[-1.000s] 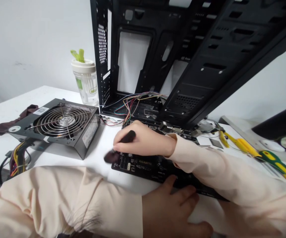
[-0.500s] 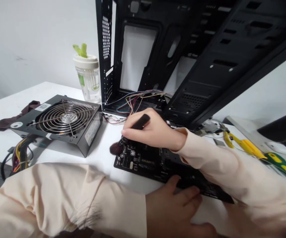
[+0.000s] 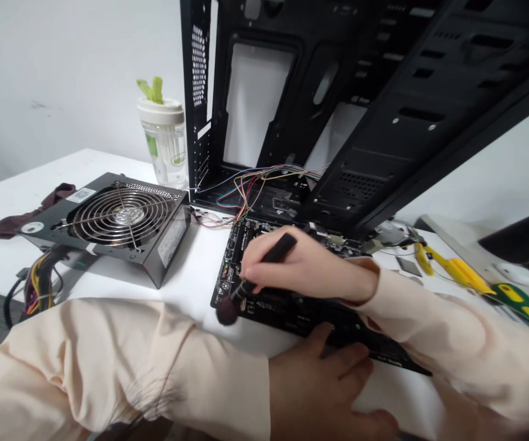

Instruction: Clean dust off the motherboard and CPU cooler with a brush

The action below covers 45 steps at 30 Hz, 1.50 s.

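Note:
My right hand (image 3: pixel 287 263) is closed round the black handle of a soft brush (image 3: pixel 228 311), held like a pen. The dark bristles are at the near left corner of a black motherboard (image 3: pixel 278 315), which lies flat on the white table. Part of the board is hidden under my right hand and sleeve. My left hand (image 3: pixel 324 386) rests with spread fingers at the board's near edge, fingertips touching it, and holds nothing.
A black computer case (image 3: pixel 264 141) stands behind the board, with thin coloured wires (image 3: pixel 250 184) inside. To the left are a power supply (image 3: pixel 122 226), a dark cloth (image 3: pixel 7 225) and a lidded cup (image 3: pixel 166 144). Yellow-handled pliers (image 3: pixel 466 272) and green-yellow scissors-like handles (image 3: pixel 517 300) lie right.
My right hand has moved the brush toward me and slightly right, from the board's left side to its near left corner. My left hand stays nearly still.

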{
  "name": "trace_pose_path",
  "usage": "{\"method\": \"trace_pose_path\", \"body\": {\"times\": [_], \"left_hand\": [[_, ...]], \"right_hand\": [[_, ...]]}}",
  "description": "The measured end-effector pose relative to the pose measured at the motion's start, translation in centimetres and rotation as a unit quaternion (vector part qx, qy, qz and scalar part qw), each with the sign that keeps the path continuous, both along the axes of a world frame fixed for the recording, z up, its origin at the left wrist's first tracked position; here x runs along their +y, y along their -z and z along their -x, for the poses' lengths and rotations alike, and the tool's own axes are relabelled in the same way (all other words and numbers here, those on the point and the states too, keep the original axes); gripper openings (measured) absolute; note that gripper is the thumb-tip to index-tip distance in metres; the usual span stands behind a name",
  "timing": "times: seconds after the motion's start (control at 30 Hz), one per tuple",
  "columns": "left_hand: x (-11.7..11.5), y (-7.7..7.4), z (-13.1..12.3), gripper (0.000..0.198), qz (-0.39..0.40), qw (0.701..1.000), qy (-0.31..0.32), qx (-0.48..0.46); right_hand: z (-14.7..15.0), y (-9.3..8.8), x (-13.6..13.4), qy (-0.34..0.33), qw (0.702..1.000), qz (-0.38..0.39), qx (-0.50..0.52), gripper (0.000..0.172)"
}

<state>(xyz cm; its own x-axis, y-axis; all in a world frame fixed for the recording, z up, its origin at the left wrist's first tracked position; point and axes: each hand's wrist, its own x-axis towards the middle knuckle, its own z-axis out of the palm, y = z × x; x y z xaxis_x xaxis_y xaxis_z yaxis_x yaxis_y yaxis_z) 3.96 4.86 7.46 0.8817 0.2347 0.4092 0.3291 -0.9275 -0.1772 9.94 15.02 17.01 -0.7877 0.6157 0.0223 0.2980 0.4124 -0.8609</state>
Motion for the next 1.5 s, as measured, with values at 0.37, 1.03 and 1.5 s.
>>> {"method": "trace_pose_path", "body": {"times": [0.37, 1.03, 1.5], "left_hand": [[-0.1, -0.1, 0.1, 0.036, -0.007, 1.0, -0.002, -0.016], [0.0, 0.8, 0.1, 0.041, -0.028, 0.999, 0.003, -0.042], [0.0, -0.1, 0.1, 0.04, 0.0, 1.0, 0.005, -0.007]], "right_hand": [[0.8, -0.3, 0.3, 0.045, 0.995, -0.089, 0.018, 0.015], [0.9, -0.3, 1.5, 0.03, 0.982, -0.185, 0.036, 0.011], [-0.5, -0.8, 0.2, 0.004, 0.998, -0.055, -0.023, 0.015]]}}
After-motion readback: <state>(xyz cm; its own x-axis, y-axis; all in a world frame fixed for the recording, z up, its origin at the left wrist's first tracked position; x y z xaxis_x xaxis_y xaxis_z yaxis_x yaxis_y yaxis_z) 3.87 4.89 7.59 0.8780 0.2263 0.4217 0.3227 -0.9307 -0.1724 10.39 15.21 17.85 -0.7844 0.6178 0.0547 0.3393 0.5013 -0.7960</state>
